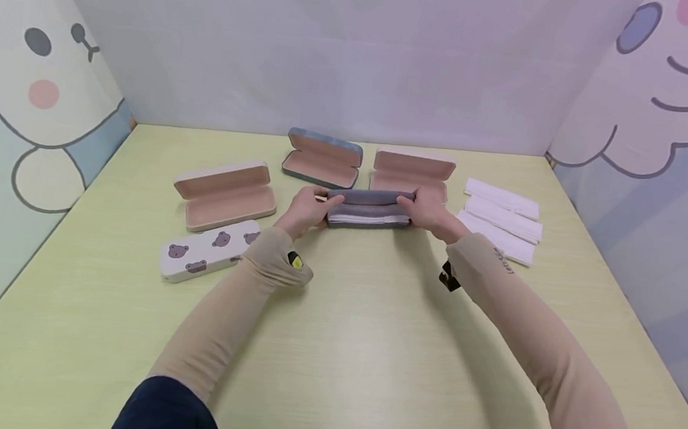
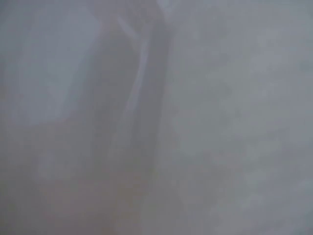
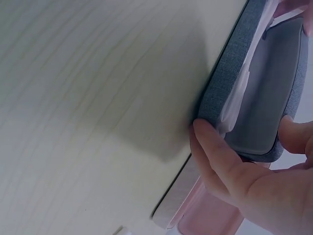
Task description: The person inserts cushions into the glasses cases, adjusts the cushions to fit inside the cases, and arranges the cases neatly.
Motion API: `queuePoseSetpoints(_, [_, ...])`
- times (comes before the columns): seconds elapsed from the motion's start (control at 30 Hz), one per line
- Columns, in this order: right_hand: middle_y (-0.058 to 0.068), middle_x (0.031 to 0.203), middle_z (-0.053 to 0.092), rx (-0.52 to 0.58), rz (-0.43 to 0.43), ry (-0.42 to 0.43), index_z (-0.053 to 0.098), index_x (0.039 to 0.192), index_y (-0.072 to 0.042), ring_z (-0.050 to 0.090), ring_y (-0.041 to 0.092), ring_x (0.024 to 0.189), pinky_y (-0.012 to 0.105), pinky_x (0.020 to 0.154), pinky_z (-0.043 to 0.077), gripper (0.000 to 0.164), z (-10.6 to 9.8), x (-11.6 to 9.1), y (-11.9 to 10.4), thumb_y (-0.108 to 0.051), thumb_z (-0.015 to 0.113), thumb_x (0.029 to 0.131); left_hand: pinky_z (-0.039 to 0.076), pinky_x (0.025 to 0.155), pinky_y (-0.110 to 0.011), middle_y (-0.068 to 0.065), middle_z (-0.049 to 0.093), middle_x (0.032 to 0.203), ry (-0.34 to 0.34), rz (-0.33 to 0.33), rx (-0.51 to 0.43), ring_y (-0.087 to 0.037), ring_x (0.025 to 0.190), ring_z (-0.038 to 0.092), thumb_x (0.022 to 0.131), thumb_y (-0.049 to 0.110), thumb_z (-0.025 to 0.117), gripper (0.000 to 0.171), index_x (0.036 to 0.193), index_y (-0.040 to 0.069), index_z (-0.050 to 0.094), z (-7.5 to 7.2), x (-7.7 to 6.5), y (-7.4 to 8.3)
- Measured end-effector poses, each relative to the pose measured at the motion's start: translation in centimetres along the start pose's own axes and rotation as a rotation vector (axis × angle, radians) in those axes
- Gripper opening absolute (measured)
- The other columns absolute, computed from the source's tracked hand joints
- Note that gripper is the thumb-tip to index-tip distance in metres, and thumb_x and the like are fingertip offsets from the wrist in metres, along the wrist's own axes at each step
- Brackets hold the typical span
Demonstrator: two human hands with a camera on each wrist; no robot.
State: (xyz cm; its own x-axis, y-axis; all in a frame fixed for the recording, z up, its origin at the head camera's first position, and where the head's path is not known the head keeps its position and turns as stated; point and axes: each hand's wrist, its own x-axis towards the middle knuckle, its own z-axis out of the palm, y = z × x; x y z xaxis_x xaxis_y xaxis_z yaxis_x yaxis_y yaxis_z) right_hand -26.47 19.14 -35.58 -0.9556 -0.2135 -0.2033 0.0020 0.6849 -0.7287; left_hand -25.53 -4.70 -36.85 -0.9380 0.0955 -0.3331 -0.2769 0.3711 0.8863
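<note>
Both hands grip a grey glasses case (image 1: 371,196) with its lid part-way up, close over the table. My left hand (image 1: 305,210) holds the left end, thumb on the lid. At the right end, my right hand (image 1: 428,211) has its thumb at the lid and fingers along the base. Inside the case lies a folded white piece (image 1: 375,220), which pokes up past the base's rim in the right wrist view. The right wrist view also shows the smooth grey lining (image 3: 264,93). In the left wrist view everything is hazy and blurred.
Behind stand an open blue-grey case (image 1: 324,160) and an open pink-lined case (image 1: 413,169). Another open case (image 1: 229,195) is at left, with a closed bear-print case (image 1: 208,249) before it. Several folded white pieces (image 1: 501,220) lie at right on the table (image 1: 354,355).
</note>
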Motion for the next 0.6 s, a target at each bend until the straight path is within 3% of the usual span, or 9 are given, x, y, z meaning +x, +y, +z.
queuePoseSetpoints(0.23, [-0.004,0.058,0.034,0.012,0.006,0.019,0.036,0.068,-0.010,0.035,0.010,0.052,0.023,0.054,0.034,0.033,0.6,-0.4,0.4,-0.017,0.049,0.098,0.053,0.084,-0.031,-0.017,0.057,0.127,0.020,0.029,0.095,-0.021,0.105,0.057,0.092,0.026,0.061,0.053,0.135,0.000,0.045,0.1,-0.4,-0.2])
queuePoseSetpoints(0.37, [0.003,0.074,0.038,-0.019,0.034,0.047,0.042,0.083,-0.002,0.039,0.016,0.066,0.025,0.061,0.034,0.021,1.2,-0.6,0.8,-0.015,0.050,0.097,0.049,0.093,-0.034,-0.016,0.058,0.126,0.084,0.054,0.187,-0.023,0.110,0.056,0.089,0.022,0.065,0.050,0.130,-0.001,0.051,0.7,-0.3,-0.3])
queuePoseSetpoints(0.6, [0.018,0.102,0.050,-0.133,0.090,0.077,0.044,0.114,0.009,0.046,0.025,0.088,0.030,0.075,0.039,0.033,2.3,-0.9,1.0,-0.017,0.052,0.096,0.044,0.103,-0.036,-0.016,0.058,0.127,0.162,0.037,0.130,-0.026,0.119,0.055,0.082,0.008,0.072,0.050,0.128,-0.001,0.053,1.6,-0.1,-1.1])
